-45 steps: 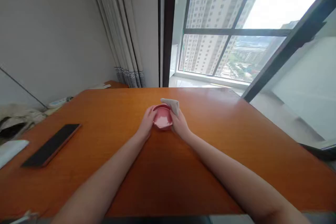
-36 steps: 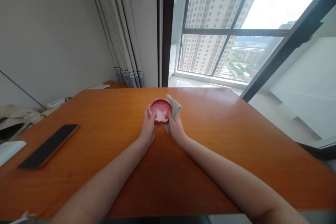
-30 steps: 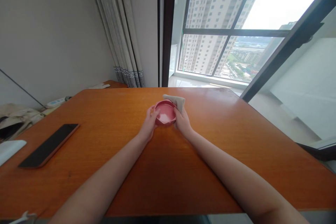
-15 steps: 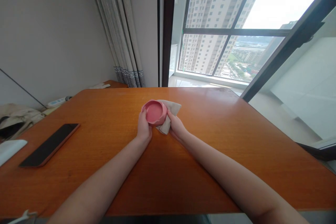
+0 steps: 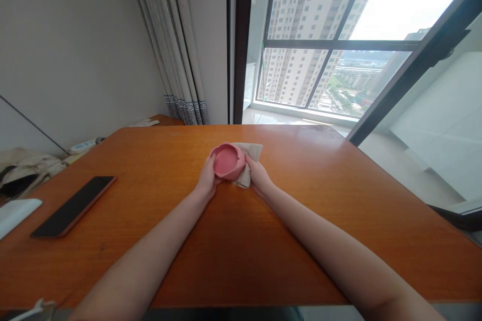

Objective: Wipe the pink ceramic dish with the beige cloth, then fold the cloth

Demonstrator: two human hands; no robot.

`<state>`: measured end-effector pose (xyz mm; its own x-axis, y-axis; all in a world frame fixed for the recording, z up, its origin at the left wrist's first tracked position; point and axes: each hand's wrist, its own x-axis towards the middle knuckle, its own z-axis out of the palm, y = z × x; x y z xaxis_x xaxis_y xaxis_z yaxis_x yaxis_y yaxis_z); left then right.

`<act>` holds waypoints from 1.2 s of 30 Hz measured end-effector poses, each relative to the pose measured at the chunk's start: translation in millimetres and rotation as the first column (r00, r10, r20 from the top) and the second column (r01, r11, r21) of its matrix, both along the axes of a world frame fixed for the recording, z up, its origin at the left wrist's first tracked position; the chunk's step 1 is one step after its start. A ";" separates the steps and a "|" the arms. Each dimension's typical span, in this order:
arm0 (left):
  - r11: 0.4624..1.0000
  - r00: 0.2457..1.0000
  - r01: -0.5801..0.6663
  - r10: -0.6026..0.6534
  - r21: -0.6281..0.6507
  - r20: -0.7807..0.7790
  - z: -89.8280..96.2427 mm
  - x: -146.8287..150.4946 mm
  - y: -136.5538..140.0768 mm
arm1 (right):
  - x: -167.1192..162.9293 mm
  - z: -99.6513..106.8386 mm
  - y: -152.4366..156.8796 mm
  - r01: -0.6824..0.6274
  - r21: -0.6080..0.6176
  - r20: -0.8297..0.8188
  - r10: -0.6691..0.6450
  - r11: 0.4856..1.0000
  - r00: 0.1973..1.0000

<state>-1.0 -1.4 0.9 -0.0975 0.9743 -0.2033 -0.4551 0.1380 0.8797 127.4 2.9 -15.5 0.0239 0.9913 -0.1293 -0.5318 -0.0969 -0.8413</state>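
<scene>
the bowl point(image 5: 226, 161) is probably handling as light and stiff, perhaps slippery on its smooth wall and possibly brittle; the wall at nine and three o'clock is likely offering the surest hold. it is showing pink and rounded, its opening tilting toward the wearer, on or just above the tabletop point(image 5: 241, 246), i cannot tell which. the left hand point(image 5: 207, 176) is gripping it at eight o'clock; the right hand point(image 5: 259, 174) is holding a cloth point(image 5: 245, 178) against its three o'clock side.

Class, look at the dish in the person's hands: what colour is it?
The dish is pink; the head view shows it.
</scene>
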 end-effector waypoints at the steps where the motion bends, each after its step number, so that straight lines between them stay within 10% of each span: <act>1: 1.000 0.999 -0.022 0.021 0.015 0.041 -0.1 -0.3 0.9 | -3.8 -1.3 -2.6 -0.025 0.030 -0.013 0.025 0.999 1.000; 11: 0.987 0.989 0.146 -0.147 -0.066 -0.007 -2.3 6.7 -4.0 | 10.9 9.1 1.5 0.138 0.051 0.097 -0.142 0.989 0.985; 20: 0.971 0.990 -0.134 0.140 0.199 -0.017 -11.0 -5.5 9.6 | -13.6 0.5 -16.1 0.010 0.110 0.040 -0.014 0.994 0.999; 25: 0.996 0.997 -0.069 0.071 0.059 -0.031 -15.6 0.5 8.3 | -1.3 7.2 -8.5 0.113 0.103 0.068 -0.120 0.988 0.990; 36: 0.911 0.884 -0.400 0.354 0.102 0.307 9.4 -16.1 12.6 | 8.9 -9.0 4.7 -0.131 0.017 0.285 0.121 0.991 0.951</act>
<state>-17.1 11.3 10.3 -0.4265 0.8962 -0.1227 -0.6713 -0.2227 0.7069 136.3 7.5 -24.6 -0.0712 0.9924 -0.1004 -0.2571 -0.1155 -0.9595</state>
